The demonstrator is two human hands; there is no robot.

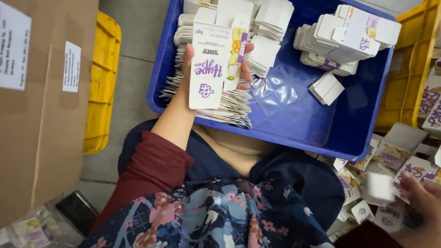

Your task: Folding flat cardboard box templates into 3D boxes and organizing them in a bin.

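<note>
Fingers [247,64] of the left hand [216,69] curl around the right edge of a flat carton [209,64], with the thumb side hidden behind its left edge, so the carton is pinched across its width and held face-up above the blue tray [285,115]. Held this way, its printed side faces the camera. It is a tall white folded blank with purple lettering and a strip of yellow fruit pictures along one edge, and its top flaps stand open toward the far side of the tray. Under it, a fanned stack [220,108] of similar blanks lies on edge along the tray's near left side, and another pile [344,39] rests in the far right corner. The right hand [420,206], blurred at the lower right, hovers over loose cartons [395,156] beside the tray; I cannot tell whether its fingers grip the small white piece [381,186] there.
</note>
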